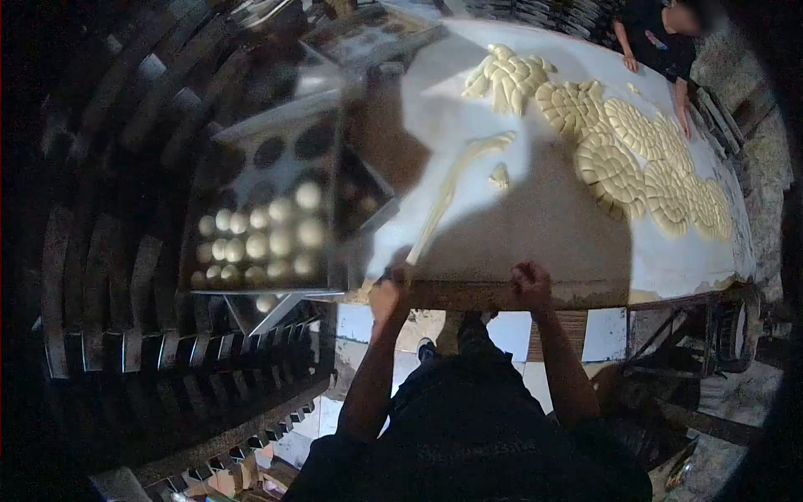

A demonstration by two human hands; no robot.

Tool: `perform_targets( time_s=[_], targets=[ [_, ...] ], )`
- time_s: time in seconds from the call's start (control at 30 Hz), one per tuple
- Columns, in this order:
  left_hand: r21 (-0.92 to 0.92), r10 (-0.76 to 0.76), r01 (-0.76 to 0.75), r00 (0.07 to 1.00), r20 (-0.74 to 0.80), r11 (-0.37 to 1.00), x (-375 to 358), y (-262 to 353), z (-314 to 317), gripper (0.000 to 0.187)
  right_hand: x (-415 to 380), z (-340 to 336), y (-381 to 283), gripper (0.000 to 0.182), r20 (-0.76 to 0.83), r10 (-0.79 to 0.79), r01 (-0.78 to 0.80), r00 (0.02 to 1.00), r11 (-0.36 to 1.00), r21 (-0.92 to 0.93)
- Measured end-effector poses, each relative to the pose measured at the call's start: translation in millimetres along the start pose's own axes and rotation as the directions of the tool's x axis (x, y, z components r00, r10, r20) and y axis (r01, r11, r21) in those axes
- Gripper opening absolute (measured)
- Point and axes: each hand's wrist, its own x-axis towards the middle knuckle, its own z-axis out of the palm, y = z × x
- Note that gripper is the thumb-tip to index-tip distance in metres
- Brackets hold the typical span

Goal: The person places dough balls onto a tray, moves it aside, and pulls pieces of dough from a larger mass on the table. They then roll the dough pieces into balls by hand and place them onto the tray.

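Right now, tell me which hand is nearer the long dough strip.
Left. The left hand is at the near end of the dough strip; the right hand is off to its right, apart from it.

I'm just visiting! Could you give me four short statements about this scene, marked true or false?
1. Pale round dough balls sit on a grey rectangular tray. True.
2. The long pale dough strip is coiled into a ring. False: it stretches out, its near end by the left hand.
3. The right hand is at the far edge of the broad white table. False: the near edge.
4. Another person in dark clothing is at the table. True.
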Motion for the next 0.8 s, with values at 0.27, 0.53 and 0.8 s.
perform_targets(
  time_s=[0.27,0.53,0.8],
  targets=[
    [0.122,0.105,-0.154,0.937,0.333,0.981,-61,-54,-111,0.020,-50,59,-41,0.025,0.510,0.130,-0.131,0.850,0.991,-0.034],
    [-0.199,0.070,-0.047,0.992,0.109,0.979,30,80,-50,0.042,15,78,-78,0.033,0.658,-0.043,0.001,0.752,0.998,0.063],
    [-0.331,-0.001,-0.037,0.994,-0.113,0.943,81,61,31,0.033,84,8,-6,0.011,0.309,-0.252,0.304,0.917,0.943,-0.133]
  ],
)
